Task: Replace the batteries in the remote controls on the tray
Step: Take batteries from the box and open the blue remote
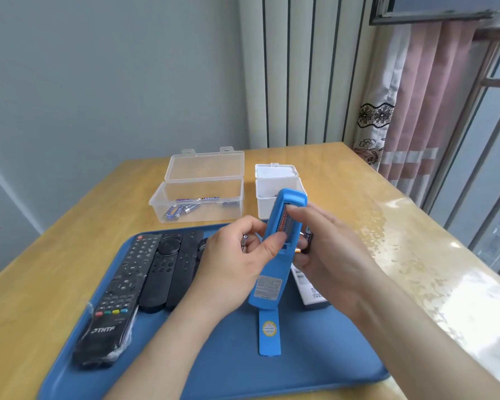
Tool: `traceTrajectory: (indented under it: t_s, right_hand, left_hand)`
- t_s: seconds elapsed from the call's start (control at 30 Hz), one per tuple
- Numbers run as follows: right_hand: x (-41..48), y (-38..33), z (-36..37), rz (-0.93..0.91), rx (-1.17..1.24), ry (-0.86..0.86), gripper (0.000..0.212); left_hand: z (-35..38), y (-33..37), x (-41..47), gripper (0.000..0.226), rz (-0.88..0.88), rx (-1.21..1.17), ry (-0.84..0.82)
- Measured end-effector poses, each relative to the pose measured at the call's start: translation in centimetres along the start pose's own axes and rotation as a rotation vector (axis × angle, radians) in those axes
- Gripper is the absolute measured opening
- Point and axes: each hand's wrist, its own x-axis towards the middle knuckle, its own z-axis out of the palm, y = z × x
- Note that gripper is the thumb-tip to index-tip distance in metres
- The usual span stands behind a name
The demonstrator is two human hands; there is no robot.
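Note:
I hold a blue remote point(272, 272) upright over the blue tray point(228, 365), its back facing me and its battery bay open with batteries inside. My left hand point(234, 261) grips the remote's left side, thumb pressing on the bay's lower end; a small battery shows between its fingers. My right hand point(326, 249) grips the right side, a fingertip on the battery at the bay's top, and also holds a purple battery point(308, 236). The blue battery cover point(269, 333) lies flat on the tray below the remote.
Black remotes point(119, 287) lie side by side on the tray's left; a white remote point(309, 290) sits under my right wrist. Behind the tray stand an open clear box point(199, 203) with several batteries and an open white box point(274, 183). A curtained window is at the right.

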Motion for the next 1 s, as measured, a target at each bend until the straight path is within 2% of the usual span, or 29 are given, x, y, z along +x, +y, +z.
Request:
traceTrajectory:
  t_s: [0.23, 0.47, 0.57, 0.67, 0.77, 1.0]
  right_hand:
    - [0.4, 0.3, -0.2, -0.054, -0.055, 0.031, 0.026]
    - [0.8, 1.1, -0.2, -0.043, -0.155, 0.062, 0.023]
    - [0.6, 0.7, -0.2, -0.067, -0.226, 0.034, 0.027]
    - [0.4, 0.7, -0.3, -0.122, -0.295, -0.012, 0.019]
    - [0.4, 1.2, -0.3, -0.173, -0.32, -0.055, 0.021]
    - [1.1, 2.3, -0.2, -0.255, -0.444, -0.059, 0.027]
  left_hand:
    - [0.2, 0.5, -0.2, 0.014, 0.07, 0.059, 0.085]
    - [0.3, 0.4, -0.2, 0.012, 0.052, 0.074, 0.1]
    - [0.0, 0.3, 0.1, 0.017, 0.012, 0.016, 0.124]
    - [0.1, 0.3, 0.2, 0.024, -0.015, -0.062, 0.117]
    - [0.0, 0.8, 0.3, 0.021, -0.035, -0.176, 0.131]
    - [0.3, 1.9, 0.8, 0.013, -0.212, -0.45, 0.225]
